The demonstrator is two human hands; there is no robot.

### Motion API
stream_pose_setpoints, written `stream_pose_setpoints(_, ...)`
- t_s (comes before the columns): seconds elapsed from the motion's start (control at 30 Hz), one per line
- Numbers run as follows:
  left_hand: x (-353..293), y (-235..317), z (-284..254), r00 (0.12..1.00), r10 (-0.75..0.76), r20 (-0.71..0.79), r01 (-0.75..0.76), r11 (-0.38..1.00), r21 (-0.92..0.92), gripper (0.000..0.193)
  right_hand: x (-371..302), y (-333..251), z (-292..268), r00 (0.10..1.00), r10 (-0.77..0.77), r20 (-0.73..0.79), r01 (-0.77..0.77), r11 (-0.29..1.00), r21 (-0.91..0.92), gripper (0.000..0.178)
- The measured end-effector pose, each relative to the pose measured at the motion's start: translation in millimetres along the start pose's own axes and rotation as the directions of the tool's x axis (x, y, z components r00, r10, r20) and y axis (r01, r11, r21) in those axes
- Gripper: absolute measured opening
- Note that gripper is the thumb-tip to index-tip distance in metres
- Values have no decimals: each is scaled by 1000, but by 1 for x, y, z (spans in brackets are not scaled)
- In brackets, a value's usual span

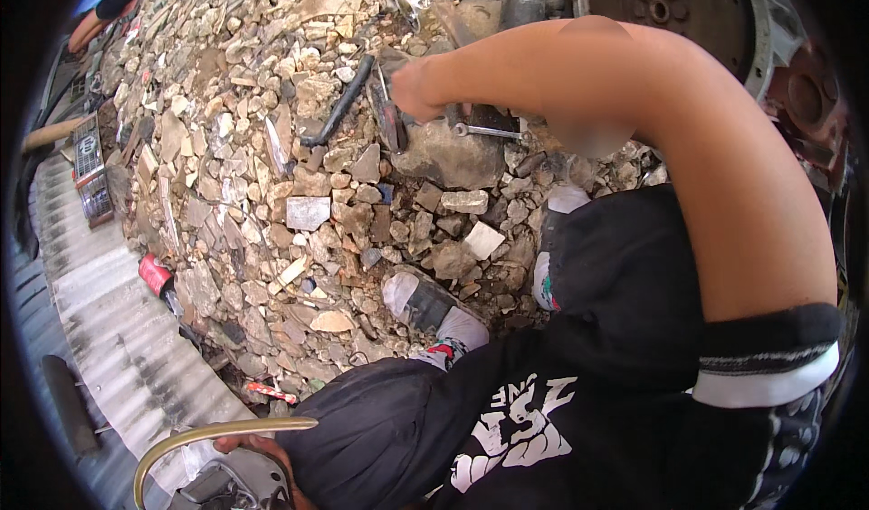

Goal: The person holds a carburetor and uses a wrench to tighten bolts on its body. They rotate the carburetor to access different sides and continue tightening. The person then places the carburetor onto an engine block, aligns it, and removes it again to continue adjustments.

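My right hand (416,91) reaches far out over the stony ground, fingers curled down. It is at a dark, red-marked hand tool (391,123) lying on the stones; the fingertips are hidden, so what they grip does not show. A wrench (489,133) lies on a flat rock just right of that hand. To its left rests a bent black rubber hose (346,103). At the lower left edge, my left hand (276,460) is closed round the side of a grey metal part (237,485). A curved brass-coloured bar (222,430) arches above this part.
Loose rubble (244,148) covers the ground around my feet. A corrugated sheet (118,302) runs along the left, with a red can (155,275) at its edge. A large round metal housing (670,8) stands at the upper right. Another person's arm (100,23) shows at the upper left.
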State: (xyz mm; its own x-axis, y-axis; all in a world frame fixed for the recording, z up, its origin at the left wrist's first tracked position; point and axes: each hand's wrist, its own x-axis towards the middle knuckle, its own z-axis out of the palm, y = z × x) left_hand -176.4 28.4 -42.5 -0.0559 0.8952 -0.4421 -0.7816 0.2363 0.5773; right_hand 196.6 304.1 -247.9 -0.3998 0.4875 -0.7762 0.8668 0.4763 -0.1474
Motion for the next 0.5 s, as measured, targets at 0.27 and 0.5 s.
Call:
stream_pose_setpoints(0.27, 13, -7, 17, 1000, -3, -3, 3, 1000, 5, 73, 41, 7, 51, 919, -121, -376, 169, 981, 99, 61)
stream_pose_setpoints(0.5, 24, -12, 22, 1000, -8, -26, 7, 1000, -11, 72, 28, 21, 76, 920, -159, -358, 226, 962, 153, 53)
